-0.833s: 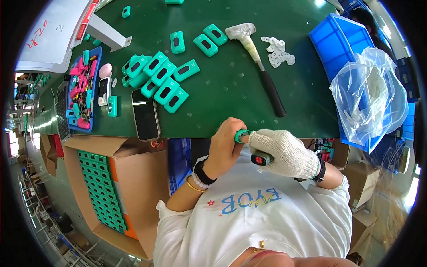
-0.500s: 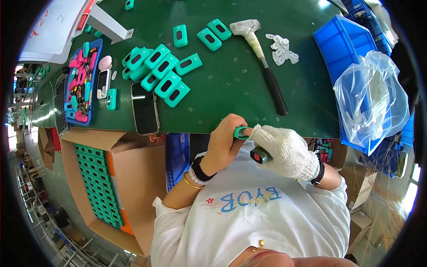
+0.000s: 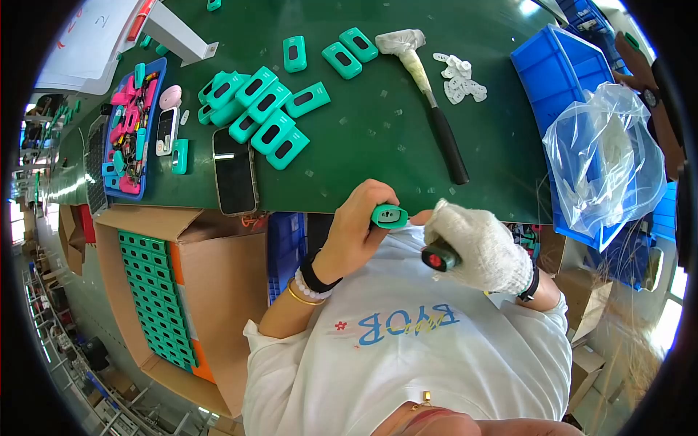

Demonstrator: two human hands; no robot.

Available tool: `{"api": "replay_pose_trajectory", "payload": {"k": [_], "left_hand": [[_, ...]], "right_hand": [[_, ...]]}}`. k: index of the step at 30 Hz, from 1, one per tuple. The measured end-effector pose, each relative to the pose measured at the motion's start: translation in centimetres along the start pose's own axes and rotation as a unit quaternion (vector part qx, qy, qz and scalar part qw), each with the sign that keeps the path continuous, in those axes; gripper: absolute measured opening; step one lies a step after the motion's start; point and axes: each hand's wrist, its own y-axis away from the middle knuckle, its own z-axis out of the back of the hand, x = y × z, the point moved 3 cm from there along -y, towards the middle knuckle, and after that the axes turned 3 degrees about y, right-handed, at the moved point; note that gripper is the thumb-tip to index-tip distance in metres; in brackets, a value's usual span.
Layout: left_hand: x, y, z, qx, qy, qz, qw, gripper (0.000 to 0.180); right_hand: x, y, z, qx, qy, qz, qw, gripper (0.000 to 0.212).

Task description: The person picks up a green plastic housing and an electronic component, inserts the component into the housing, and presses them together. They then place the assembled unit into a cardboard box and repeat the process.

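Note:
My bare left hand (image 3: 361, 227) is closed around a teal plastic casing (image 3: 390, 216). The casing's open end faces up, with a whitish part showing inside. Just right of it, my right hand (image 3: 476, 247) wears a white knitted glove with a bare fingertip pointing toward the casing. That hand grips a dark tool handle (image 3: 441, 256) with a red end; the tool's working end is hidden, so its exact kind cannot be made out. Ahead on the green table lie a pile of teal casings (image 3: 267, 102) and a hammer (image 3: 445, 138) with a wrapped head.
White plastic pieces (image 3: 459, 80) lie right of the hammer. A phone (image 3: 235, 174) and a blue tray (image 3: 149, 156) of small parts are at left. Below stands a carton (image 3: 218, 312) of stacked casings. Blue bins (image 3: 563, 65), a plastic bag (image 3: 607, 156) and another person's hand (image 3: 634, 62) are at right.
The casing in my left hand has turned so its open end shows. My gloved hand has drawn slightly right, away from it. Another person's hand has come into view at the far right.

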Motion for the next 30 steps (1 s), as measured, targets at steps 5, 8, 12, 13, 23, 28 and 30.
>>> {"api": "replay_pose_trajectory", "payload": {"k": [5,8,12,13,23,28,30], "left_hand": [[-0.5,-0.3,-0.2,0.0,-0.107,-0.026,0.994,0.038],[0.0,-0.2,-0.3,-0.007,-0.055,-0.034,0.998,0.037],[-0.3,0.1,-0.8,-0.021,0.076,0.017,0.997,0.044],[-0.3,0.2,-0.8,-0.023,0.076,0.017,0.997,0.044],[-2.2,0.6,1.0,0.098,-0.146,-0.023,0.984,0.045],[-2.8,2.3,0.4,0.097,-0.059,0.013,0.993,0.047],[-2.6,2.6,-0.1,0.093,-0.042,0.025,0.994,0.048]], "right_hand": [[0.7,-0.5,-1.2,0.035,0.146,-0.012,0.989,0.056],[0.6,-0.9,-1.2,0.077,0.065,0.016,0.995,0.059],[0.1,-0.2,-0.4,0.032,-0.195,-0.08,0.977,0.054],[0.1,-0.2,-0.4,0.033,-0.194,-0.079,0.977,0.054],[0.1,-1.3,0.8,0.027,0.083,-0.055,0.995,0.031],[-1.0,-1.8,-0.7,0.133,-0.083,-0.101,0.982,0.032],[-1.8,-1.6,-1.3,0.134,-0.118,-0.097,0.979,0.032]]}}
